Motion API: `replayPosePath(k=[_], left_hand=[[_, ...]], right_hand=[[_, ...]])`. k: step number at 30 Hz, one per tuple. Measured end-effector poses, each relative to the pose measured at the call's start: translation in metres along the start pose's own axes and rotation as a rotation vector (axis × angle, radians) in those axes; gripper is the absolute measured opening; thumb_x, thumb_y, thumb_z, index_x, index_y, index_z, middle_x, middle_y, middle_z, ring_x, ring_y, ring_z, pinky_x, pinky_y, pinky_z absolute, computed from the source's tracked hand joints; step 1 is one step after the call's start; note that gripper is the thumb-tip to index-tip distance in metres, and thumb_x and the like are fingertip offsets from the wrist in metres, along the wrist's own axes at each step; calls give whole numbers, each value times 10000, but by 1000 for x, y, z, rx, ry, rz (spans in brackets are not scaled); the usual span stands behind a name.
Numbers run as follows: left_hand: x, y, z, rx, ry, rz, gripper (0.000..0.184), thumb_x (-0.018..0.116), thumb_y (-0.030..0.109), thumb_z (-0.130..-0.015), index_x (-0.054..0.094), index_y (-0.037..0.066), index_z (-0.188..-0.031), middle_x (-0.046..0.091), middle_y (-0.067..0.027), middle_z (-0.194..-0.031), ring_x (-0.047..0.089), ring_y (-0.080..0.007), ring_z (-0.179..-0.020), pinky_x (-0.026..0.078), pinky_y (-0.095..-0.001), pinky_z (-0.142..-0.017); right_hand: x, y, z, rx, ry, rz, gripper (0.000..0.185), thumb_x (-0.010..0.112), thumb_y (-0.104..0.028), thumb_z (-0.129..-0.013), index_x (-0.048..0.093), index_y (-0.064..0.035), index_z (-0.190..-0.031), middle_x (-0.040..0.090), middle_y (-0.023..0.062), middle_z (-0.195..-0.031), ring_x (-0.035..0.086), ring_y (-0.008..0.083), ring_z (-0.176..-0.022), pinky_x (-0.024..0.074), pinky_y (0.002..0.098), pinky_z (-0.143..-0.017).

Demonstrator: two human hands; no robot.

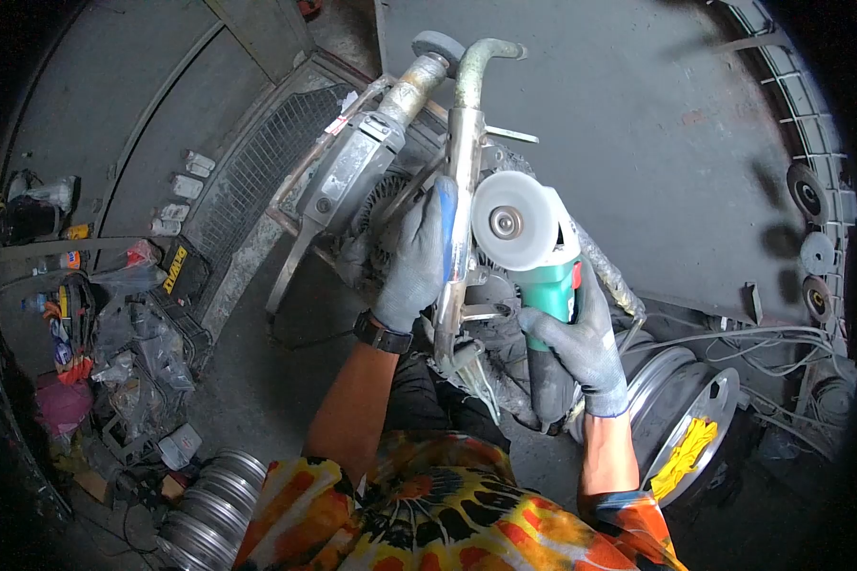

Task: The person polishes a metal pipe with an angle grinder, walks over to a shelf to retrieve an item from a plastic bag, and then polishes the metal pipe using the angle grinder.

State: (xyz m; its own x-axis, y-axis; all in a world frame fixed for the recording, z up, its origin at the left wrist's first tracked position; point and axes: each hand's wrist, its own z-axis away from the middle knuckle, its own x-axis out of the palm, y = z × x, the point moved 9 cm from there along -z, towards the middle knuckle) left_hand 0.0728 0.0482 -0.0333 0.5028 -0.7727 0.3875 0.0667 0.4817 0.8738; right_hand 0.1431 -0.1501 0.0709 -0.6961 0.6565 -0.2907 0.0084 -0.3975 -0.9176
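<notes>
The right hand (588, 347), thumb across the body, closes round one green angle grinder (548, 290); the left hand (419, 252), wrist raised, closes on one bent metal tube (465, 152) beside its single white disc (533, 233). Outward, one larger grinder (352, 167) sits left, three discs (817, 254) right.

Through my view, the green angle grinder (548, 295) pointed its pale disc (515, 221) upward, dark handle below. Beside the disc, I saw the shiny metal tube (464, 162) running lengthwise, its duller top end bent right; I couldn't tell whether they touched.
</notes>
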Motion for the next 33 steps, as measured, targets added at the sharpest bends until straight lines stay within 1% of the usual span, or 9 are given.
replayPosePath(k=[8,9,11,15,17,20,27,29,33], left_hand=[[5,-3,0,172,-60,-879,720,618,15,-1004,274,-20,-1635,452,-251,-1461,533,-354,-1334,466,-405,-1149],[4,-5,1,172,-60,-878,720,618,15,-1004,274,-20,-1635,452,-251,-1461,533,-354,-1334,466,-405,-1149],[7,26,18,615,55,-748,740,630,-5,-988,275,-17,-1637,443,-263,-1471,516,-374,-1350,457,-415,-1157],[8,28,17,639,59,-761,739,635,10,-988,280,-17,-1636,439,-267,-1477,502,-380,-1362,454,-423,-1159],[-4,-4,-4,191,9,-635,726,618,18,-998,278,-17,-1638,430,-276,-1485,500,-389,-1361,449,-430,-1164],[-4,3,3,403,41,-600,727,613,22,-999,273,-17,-1640,429,-286,-1489,499,-400,-1362,440,-435,-1171],[-2,-2,-4,206,7,-651,684,574,37,-1029,275,-8,-1642,438,-295,-1492,495,-410,-1375,433,-439,-1175],[4,22,10,470,59,-661,652,548,53,-1050,280,-4,-1641,435,-297,-1497,505,-408,-1365,437,-440,-1169],[4,21,9,488,51,-674,636,536,65,-1061,283,-2,-1640,442,-293,-1484,512,-409,-1356,447,-441,-1158]], right_hand=[[-1,0,4,-3,23,40,797,870,-118,-814,472,-19,-1497,657,111,-1318,610,179,-1200,474,365,-1074],[-2,0,5,-3,23,40,797,870,-118,-814,472,-19,-1497,657,111,-1318,610,179,-1200,474,365,-1074],[-1,0,5,8,7,28,787,867,-114,-813,477,-19,-1490,658,108,-1313,612,177,-1194,476,362,-1069],[0,-1,7,7,4,29,782,864,-112,-813,479,-21,-1488,659,107,-1313,614,177,-1190,476,361,-1068],[0,-2,8,11,8,38,782,865,-116,-811,481,-22,-1487,659,106,-1314,614,178,-1191,475,362,-1070],[-2,-1,9,-1,19,69,775,865,-114,-812,487,-23,-1482,658,105,-1315,609,175,-1196,472,360,-1072],[0,6,10,35,1,-7,786,872,-109,-808,484,-25,-1486,654,102,-1315,601,172,-1208,466,360,-1082],[0,3,10,12,-2,24,797,872,-103,-807,476,-26,-1495,652,101,-1315,601,170,-1208,466,361,-1085],[-1,2,11,17,16,1,798,869,-98,-809,471,-27,-1498,651,102,-1320,600,167,-1208,465,361,-1087]])
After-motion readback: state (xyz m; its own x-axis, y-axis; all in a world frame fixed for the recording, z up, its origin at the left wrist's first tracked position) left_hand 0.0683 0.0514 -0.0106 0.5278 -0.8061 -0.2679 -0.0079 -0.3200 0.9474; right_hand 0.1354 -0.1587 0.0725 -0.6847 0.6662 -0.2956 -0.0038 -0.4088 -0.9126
